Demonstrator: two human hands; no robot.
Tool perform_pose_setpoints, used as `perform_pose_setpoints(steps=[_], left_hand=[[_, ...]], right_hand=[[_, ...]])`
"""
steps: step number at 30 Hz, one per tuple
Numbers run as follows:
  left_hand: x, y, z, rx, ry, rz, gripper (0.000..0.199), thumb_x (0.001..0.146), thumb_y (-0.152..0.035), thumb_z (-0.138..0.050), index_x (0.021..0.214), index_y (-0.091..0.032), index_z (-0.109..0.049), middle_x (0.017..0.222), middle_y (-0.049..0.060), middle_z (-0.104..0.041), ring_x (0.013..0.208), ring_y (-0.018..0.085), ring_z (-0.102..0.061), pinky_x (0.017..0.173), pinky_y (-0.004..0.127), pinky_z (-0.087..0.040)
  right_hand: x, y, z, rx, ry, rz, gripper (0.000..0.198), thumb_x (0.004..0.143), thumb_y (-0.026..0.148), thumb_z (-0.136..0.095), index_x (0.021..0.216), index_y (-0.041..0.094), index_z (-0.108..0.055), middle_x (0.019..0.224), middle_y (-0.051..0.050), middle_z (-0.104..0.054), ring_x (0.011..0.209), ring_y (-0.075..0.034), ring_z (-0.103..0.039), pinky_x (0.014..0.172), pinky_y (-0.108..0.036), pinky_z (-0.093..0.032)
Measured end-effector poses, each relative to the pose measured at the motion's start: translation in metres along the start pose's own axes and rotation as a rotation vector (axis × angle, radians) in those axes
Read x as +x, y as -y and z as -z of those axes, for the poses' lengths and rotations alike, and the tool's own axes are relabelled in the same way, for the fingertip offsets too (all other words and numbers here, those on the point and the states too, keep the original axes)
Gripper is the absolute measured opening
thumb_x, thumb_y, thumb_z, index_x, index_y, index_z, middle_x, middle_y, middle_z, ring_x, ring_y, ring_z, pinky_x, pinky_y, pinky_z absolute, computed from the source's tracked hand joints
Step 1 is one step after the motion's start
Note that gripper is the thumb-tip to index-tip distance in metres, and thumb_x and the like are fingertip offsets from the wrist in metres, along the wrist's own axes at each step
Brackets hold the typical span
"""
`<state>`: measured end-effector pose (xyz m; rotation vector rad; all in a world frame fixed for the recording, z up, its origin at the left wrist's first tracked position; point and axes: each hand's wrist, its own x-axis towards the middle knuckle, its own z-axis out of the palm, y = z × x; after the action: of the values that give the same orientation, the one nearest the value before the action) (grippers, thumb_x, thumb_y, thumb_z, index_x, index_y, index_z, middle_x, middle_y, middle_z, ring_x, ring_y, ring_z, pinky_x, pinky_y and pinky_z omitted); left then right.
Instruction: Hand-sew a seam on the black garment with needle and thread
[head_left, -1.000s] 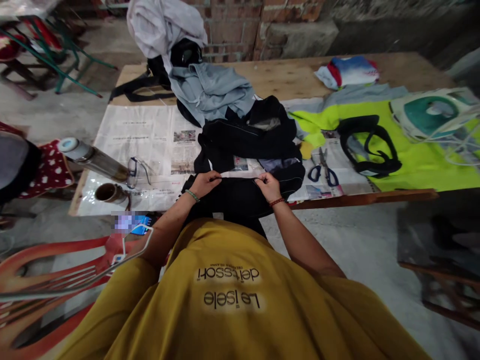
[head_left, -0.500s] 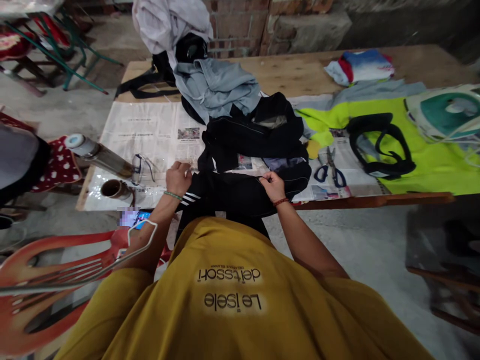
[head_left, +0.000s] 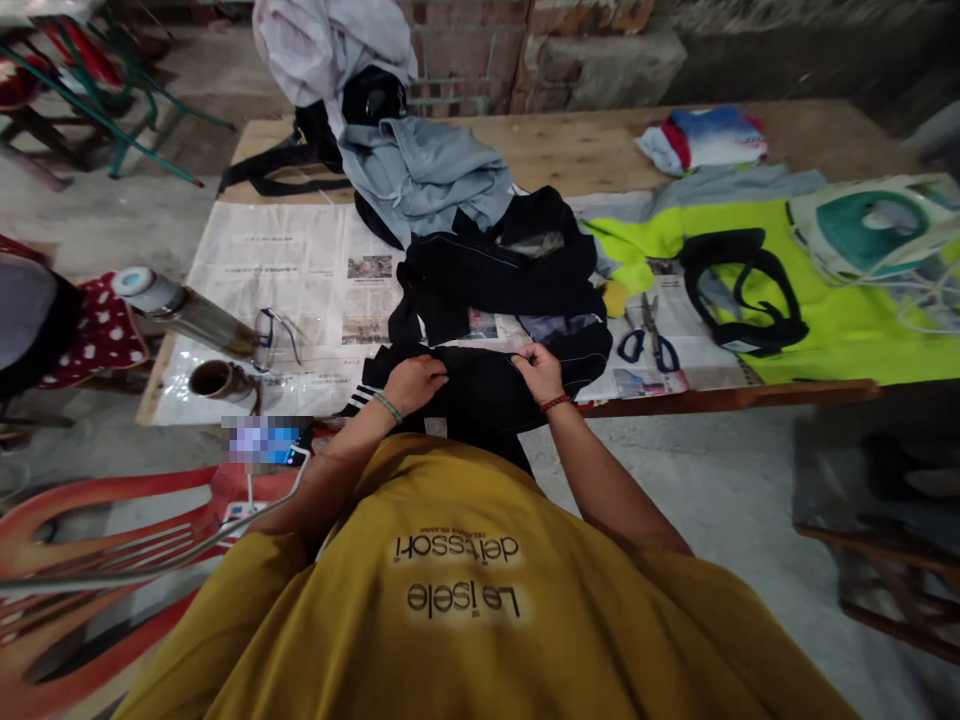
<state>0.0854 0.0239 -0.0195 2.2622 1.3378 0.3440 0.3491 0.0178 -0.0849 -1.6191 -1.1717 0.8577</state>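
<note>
A black garment (head_left: 480,385) with white stripes at its left end lies along the front edge of the table, partly hanging over it. My right hand (head_left: 541,375) pinches its upper edge between thumb and fingers. Left of that, my left hand (head_left: 415,385) is closed on the same cloth, fingertips bunched together; whether anything small is between them I cannot make out. Behind both hands more black cloth (head_left: 495,270) is heaped, with a grey garment (head_left: 431,175) beyond it. Scissors (head_left: 649,335) with dark handles lie to the right of the heap.
Newspaper (head_left: 262,245) covers part of the wooden table. At left stand a bottle (head_left: 187,312), glasses (head_left: 274,340) and a brown cup (head_left: 217,385). A black strap-like loop (head_left: 742,290) and an iron (head_left: 870,225) rest on yellow-green cloth (head_left: 832,350). A red chair (head_left: 97,510) is nearby.
My left hand has moved right, from beside the striped end onto the middle of the black garment. My right hand keeps its pinch. The camera view has shifted slightly.
</note>
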Motion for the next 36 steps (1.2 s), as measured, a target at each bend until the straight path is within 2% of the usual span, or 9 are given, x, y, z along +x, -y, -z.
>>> perform_pose_setpoints(steps=[4, 7, 11, 15, 19, 22, 27, 31, 36], left_hand=[[0.02, -0.006, 0.018, -0.054, -0.098, -0.082, 0.018, 0.086, -0.023, -0.052, 0.091, -0.018, -0.069, 0.091, 0.006, -0.064, 0.084, 0.017, -0.06, 0.08, 0.028, -0.047], [0.037, -0.001, 0.016, 0.096, -0.049, -0.026, 0.018, 0.085, -0.024, -0.052, 0.09, -0.02, -0.07, 0.094, 0.006, -0.064, 0.083, 0.02, -0.061, 0.075, 0.03, -0.046], [0.046, 0.018, 0.001, 0.221, 0.048, 0.009, 0.017, 0.083, -0.024, -0.054, 0.089, -0.022, -0.07, 0.096, 0.006, -0.065, 0.081, 0.02, -0.061, 0.07, 0.029, -0.045], [0.037, 0.031, -0.011, 0.26, 0.018, 0.051, 0.019, 0.081, -0.021, -0.053, 0.09, -0.021, -0.07, 0.097, 0.008, -0.065, 0.092, 0.023, -0.059, 0.079, 0.034, -0.045], [0.026, 0.017, -0.014, 0.253, -0.142, 0.119, 0.035, 0.074, -0.011, -0.052, 0.105, -0.022, -0.066, 0.111, 0.011, -0.061, 0.106, 0.03, -0.054, 0.087, 0.043, -0.041], [0.026, -0.002, -0.016, 0.14, -0.212, 0.039, 0.042, 0.074, -0.009, -0.051, 0.113, -0.022, -0.062, 0.121, 0.01, -0.057, 0.113, 0.028, -0.05, 0.092, 0.042, -0.038], [0.036, -0.024, -0.021, -0.025, -0.271, -0.178, 0.028, 0.081, -0.018, -0.054, 0.107, -0.018, -0.062, 0.122, 0.01, -0.059, 0.114, 0.024, -0.051, 0.095, 0.038, -0.038], [0.046, -0.028, -0.029, -0.058, -0.244, -0.244, 0.022, 0.079, -0.028, -0.064, 0.1, -0.019, -0.065, 0.122, 0.009, -0.06, 0.114, 0.025, -0.053, 0.096, 0.041, -0.038], [0.061, -0.021, -0.037, -0.161, -0.206, -0.265, 0.011, 0.076, -0.024, -0.07, 0.086, -0.02, -0.068, 0.116, 0.006, -0.066, 0.108, 0.023, -0.058, 0.096, 0.04, -0.04]], right_hand=[[0.0, -0.003, -0.001, 0.016, 0.012, 0.001, 0.027, 0.063, 0.044, -0.061, 0.069, 0.02, -0.051, 0.068, 0.003, -0.052, 0.066, -0.012, -0.047, 0.068, -0.026, -0.043], [0.003, -0.004, -0.002, 0.074, 0.0, -0.043, 0.03, 0.062, 0.047, -0.061, 0.07, 0.02, -0.05, 0.066, 0.003, -0.049, 0.063, -0.011, -0.044, 0.063, -0.025, -0.041], [0.01, 0.007, 0.004, 0.062, 0.037, -0.091, 0.029, 0.062, 0.046, -0.062, 0.069, 0.02, -0.051, 0.062, 0.004, -0.049, 0.06, -0.011, -0.044, 0.059, -0.025, -0.039], [0.014, 0.027, 0.017, -0.16, 0.153, 0.067, 0.021, 0.064, 0.038, -0.063, 0.069, 0.019, -0.056, 0.067, 0.002, -0.056, 0.063, -0.012, -0.048, 0.066, -0.027, -0.041], [0.006, 0.038, 0.022, -0.243, 0.145, 0.193, 0.016, 0.068, 0.035, -0.061, 0.07, 0.02, -0.056, 0.072, 0.0, -0.06, 0.068, -0.014, -0.051, 0.072, -0.03, -0.043], [-0.003, 0.037, 0.02, -0.224, 0.096, 0.223, 0.016, 0.069, 0.035, -0.06, 0.072, 0.019, -0.056, 0.075, -0.001, -0.06, 0.069, -0.014, -0.052, 0.073, -0.03, -0.043], [-0.009, 0.036, 0.017, -0.192, 0.09, 0.198, 0.018, 0.069, 0.037, -0.06, 0.072, 0.019, -0.057, 0.073, 0.0, -0.059, 0.067, -0.013, -0.05, 0.07, -0.028, -0.043], [-0.007, 0.037, 0.018, -0.177, 0.098, 0.217, 0.019, 0.069, 0.036, -0.061, 0.072, 0.019, -0.056, 0.071, 0.001, -0.058, 0.066, -0.012, -0.048, 0.068, -0.027, -0.042], [-0.007, 0.039, 0.021, -0.168, 0.112, 0.242, 0.017, 0.069, 0.035, -0.061, 0.071, 0.018, -0.057, 0.07, 0.001, -0.058, 0.066, -0.012, -0.049, 0.069, -0.027, -0.042]])
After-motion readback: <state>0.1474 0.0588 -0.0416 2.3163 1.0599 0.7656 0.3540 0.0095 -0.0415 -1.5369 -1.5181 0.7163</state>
